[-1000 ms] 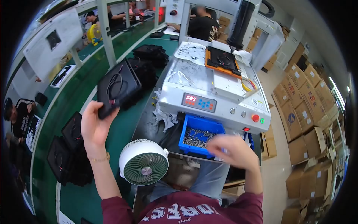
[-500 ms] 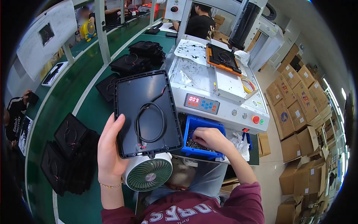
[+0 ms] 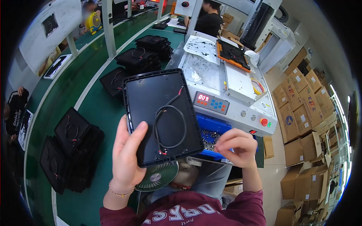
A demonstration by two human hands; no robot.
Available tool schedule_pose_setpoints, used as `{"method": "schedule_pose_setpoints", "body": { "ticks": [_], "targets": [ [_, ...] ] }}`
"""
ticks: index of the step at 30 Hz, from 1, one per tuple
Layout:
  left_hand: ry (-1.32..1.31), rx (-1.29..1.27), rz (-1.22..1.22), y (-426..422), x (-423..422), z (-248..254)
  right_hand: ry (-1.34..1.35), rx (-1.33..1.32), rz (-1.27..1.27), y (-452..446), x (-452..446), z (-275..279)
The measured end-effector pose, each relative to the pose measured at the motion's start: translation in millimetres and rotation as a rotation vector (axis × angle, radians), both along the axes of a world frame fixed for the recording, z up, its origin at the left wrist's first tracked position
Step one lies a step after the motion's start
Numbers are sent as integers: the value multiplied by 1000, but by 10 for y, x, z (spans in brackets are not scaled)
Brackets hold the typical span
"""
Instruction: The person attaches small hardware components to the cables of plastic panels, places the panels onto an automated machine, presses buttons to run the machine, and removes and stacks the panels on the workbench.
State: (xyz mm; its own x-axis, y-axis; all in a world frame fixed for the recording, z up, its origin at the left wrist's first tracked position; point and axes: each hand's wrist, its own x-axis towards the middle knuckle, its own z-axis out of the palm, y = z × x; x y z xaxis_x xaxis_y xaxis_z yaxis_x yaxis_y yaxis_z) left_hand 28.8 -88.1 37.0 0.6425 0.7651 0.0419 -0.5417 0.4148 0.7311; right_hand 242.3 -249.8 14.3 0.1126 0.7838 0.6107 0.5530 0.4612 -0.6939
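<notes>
My left hand (image 3: 127, 160) grips a black rectangular plastic housing (image 3: 147, 103) by its left edge, thumb over the rim. Inside the housing lies a looped black cable (image 3: 185, 130) with red wire ends. My right hand (image 3: 240, 147) is raised over the right side of a blue bin (image 3: 213, 122), with thumb and fingertips pinched together. Whatever they may hold is too small to make out. Small shiny metal parts (image 3: 208, 138) lie in the bin, which the housing partly covers.
A white bench machine (image 3: 235, 107) with a control panel carries another black housing (image 3: 233, 54) in an orange fixture. Stacked black housings (image 3: 81, 150) stand on the green table (image 3: 92, 113). Below my left hand is a fan (image 3: 158, 176). Cardboard boxes (image 3: 298, 103) line the right; other people sit behind.
My right hand has come up out of the blue bin and moved to the right, fingers pinched. My left hand has shifted the housing rightward and slightly down, nearer the bin.
</notes>
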Motion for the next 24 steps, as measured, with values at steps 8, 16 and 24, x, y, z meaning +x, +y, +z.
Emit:
{"method": "schedule_pose_setpoints", "body": {
  "ticks": [8, 16, 24],
  "targets": [
    [1, 76, -32, -180, 88, -114, -396, 65, 69, 258, -452, 422],
    [4, 67, -5, -176, 122, -214, -639, 37, 9, 300, -517, 325],
    [-59, -73, 4, -142, 113, -229, -938, 66, -140, 310, -662, 399]
  ]
}}
